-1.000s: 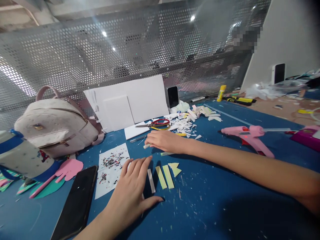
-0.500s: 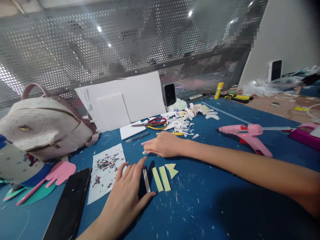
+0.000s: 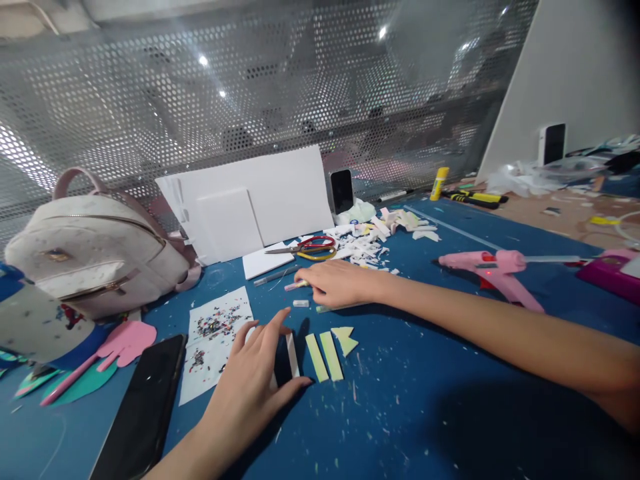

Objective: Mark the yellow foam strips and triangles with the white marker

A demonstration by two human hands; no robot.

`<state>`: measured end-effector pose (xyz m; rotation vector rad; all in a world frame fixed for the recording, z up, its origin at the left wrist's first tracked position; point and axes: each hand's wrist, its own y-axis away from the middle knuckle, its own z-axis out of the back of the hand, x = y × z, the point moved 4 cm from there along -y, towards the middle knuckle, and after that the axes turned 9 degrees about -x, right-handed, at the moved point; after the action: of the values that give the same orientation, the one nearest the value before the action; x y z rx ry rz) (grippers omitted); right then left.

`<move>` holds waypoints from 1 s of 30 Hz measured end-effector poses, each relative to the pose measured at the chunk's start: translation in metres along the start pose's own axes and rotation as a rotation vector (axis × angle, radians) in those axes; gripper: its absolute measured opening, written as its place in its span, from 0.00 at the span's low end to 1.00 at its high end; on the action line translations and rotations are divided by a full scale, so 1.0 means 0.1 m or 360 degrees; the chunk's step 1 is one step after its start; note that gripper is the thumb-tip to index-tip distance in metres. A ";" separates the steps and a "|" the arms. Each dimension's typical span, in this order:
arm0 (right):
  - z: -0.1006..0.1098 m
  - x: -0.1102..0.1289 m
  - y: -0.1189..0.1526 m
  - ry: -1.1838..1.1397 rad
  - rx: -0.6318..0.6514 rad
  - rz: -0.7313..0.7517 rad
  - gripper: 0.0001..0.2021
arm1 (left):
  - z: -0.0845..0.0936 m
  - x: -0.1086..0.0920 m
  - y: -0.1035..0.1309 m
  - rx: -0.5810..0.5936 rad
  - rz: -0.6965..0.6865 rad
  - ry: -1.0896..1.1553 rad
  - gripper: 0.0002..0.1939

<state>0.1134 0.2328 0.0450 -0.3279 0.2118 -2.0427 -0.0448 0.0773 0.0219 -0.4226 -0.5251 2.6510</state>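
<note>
While the right hand reaches across the blue table, its bent fingers lie at a slim pink stick with a yellowish end; whether they grip it cannot be told. Just nearer lie a short whitish stub and a green stick, partly hidden under that hand. The left hand is spread, thumb well apart from the fingers, around a narrow white strip, which it partly covers. Right of it lie two straight pale-green strips and a notched pale-green piece. Red-and-yellow-handled scissors and white scraps lie beyond the right hand; a pink glue gun lies farther right. Left of the left hand are a speckle-strewn paper sheet and a black smartphone.
</note>
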 end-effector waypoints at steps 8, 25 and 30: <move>0.49 -0.01 0.01 -0.0425 -0.0179 -0.0030 0.39 | 0.20 -0.17 -0.02 -0.0135 -0.0163 0.0114 0.29; 0.44 0.57 0.97 -0.1653 -0.0443 -0.0197 0.11 | -0.02 -1.00 0.26 -0.0742 -0.0888 -0.0185 0.30; 0.16 0.57 1.22 -0.1669 -0.0370 -0.0269 0.18 | -0.01 -1.02 0.31 -0.0735 -0.0831 -0.0340 0.25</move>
<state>0.1949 0.1245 0.0331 -1.5274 -0.2404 -1.7454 0.0343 0.0063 0.0291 -0.1014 -1.1500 2.0681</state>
